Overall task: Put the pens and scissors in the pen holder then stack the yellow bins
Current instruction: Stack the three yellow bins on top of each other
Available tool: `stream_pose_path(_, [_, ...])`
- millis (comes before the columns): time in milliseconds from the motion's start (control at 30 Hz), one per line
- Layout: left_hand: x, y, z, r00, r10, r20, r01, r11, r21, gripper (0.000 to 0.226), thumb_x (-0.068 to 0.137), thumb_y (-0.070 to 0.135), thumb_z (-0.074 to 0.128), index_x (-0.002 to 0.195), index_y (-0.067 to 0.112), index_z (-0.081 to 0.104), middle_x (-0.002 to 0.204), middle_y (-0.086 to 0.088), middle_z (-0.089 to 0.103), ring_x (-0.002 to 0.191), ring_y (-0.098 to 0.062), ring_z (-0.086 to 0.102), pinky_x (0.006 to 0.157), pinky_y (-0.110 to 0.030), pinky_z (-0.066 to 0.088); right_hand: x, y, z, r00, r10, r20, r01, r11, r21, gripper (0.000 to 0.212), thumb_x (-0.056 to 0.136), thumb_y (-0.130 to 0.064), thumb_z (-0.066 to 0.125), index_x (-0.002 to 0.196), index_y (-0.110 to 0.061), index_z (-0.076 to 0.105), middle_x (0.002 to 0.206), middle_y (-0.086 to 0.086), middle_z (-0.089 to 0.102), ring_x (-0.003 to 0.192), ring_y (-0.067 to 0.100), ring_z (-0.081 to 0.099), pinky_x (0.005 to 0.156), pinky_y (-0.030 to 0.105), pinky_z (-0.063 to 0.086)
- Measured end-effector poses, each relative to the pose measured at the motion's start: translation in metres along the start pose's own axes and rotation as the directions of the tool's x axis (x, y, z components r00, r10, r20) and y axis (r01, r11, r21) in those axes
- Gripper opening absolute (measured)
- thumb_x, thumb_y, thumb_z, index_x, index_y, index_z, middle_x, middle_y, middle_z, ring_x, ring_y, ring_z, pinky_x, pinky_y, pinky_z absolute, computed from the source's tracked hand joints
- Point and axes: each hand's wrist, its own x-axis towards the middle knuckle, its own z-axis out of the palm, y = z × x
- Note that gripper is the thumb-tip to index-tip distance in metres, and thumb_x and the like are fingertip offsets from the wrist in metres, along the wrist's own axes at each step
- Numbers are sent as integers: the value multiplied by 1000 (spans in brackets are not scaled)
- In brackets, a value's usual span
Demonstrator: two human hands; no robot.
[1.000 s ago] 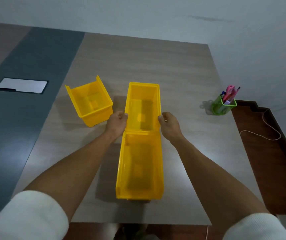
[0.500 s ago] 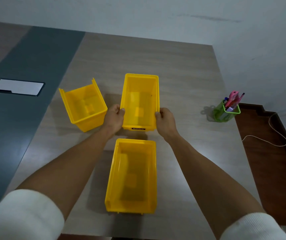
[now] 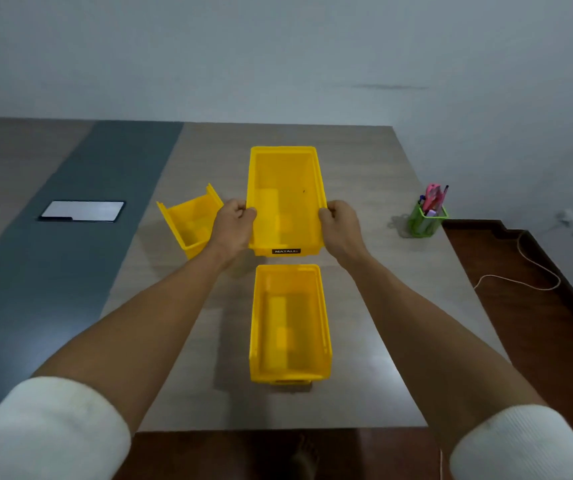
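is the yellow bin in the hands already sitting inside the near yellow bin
No, the held yellow plastic bin, gripped by the left hand and right hand, is beyond the near yellow plastic bin, not inside it.

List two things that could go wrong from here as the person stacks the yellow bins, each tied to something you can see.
1. The lifted bin, gripped by the left hand and right hand at its side rims only, could tip or slip.
2. Lowered crooked onto the near bin, it may jam or shove that bin toward the table edge.
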Motion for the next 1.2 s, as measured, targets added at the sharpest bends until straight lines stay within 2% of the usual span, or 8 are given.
stream_pose_path(100, [-50, 9, -10, 999, 33, 30, -32, 999, -28, 12, 103, 15, 53, 109, 9, 60, 97, -11, 67, 78, -17, 60, 73, -35, 47, -48, -6, -5, 1000, 21, -20, -21, 1000, 16, 22, 104, -16, 45, 97, 0, 59, 84, 3, 51, 73, 16, 47, 65, 36, 38])
stream_pose_path(233, [-111, 5, -19, 997, 41, 69, -39, 999, -36, 8, 105, 17, 51, 110, 13, 56, 92, 2, 63, 78, -9, 59, 65, -25, 48, -111, -11, -14, 997, 59, -50, -57, 998, 41, 25, 105, -17, 44, 112, 1, 59, 99, 8, 55, 86, 21, 52, 73, 39, 44])
stream_pose_path(533, [-196, -11, -31, 994, 0, 106, 2, 1000, -18, 21, 104, 19, 51, 85, 27, 54, 93, -7, 63, 86, -23, 60, 79, -44, 51, -195, -3, -24, 991, 115, -63, -114, 993, 29, 24, 103, -20, 47, 111, -2, 60, 103, 9, 59, 92, 25, 57, 83, 50, 53])
stream_pose_path(667, [-197, -32, -33, 987, -10, 158, 14, 1000, -22, 13, 99, 32, 55, 99, 21, 63, 105, -12, 70, 96, -32, 68, 92, -59, 55, -207, 2, -24, 990, 133, -39, -133, 991, 11, 24, 103, -20, 46, 111, -2, 60, 108, 15, 62, 95, 29, 59, 84, 52, 53])
stream_pose_path(733, [-170, -68, -30, 983, -1, 184, 6, 1000, -26, 42, 88, 48, 55, 115, 17, 65, 117, -14, 72, 106, -37, 70, 90, -65, 55, -208, 4, -24, 990, 135, -30, -135, 991, 6, 26, 103, -20, 46, 112, 0, 60, 110, 18, 63, 99, 35, 61, 85, 54, 53])
stream_pose_path(900, [-153, -81, -21, 986, -2, 164, 4, 1000, -12, 56, 80, 57, 54, 119, 17, 64, 118, -15, 72, 108, -39, 69, 91, -66, 55, -201, 9, -27, 987, 159, -1, -158, 987, 9, 27, 104, -20, 44, 114, 1, 59, 109, 17, 61, 107, 40, 61, 88, 57, 52])
stream_pose_path(1067, [-151, -87, -13, 992, -31, 122, 30, 999, 12, 53, 78, 56, 53, 110, 16, 65, 107, -16, 74, 101, -41, 69, 85, -66, 56, -197, 15, -26, 985, 172, 33, -172, 985, 2, 23, 104, -18, 44, 114, -1, 57, 114, 21, 62, 108, 41, 60, 89, 58, 53])
stream_pose_path(1200, [-179, -64, -15, 991, -69, 118, 61, 996, 71, 38, 87, 43, 55, 104, 11, 61, 101, -21, 71, 94, -42, 68, 82, -62, 56, -201, 20, -25, 983, 181, 37, -181, 983, 2, 15, 104, -16, 46, 109, -9, 57, 101, 6, 57, 107, 37, 62, 87, 53, 54])
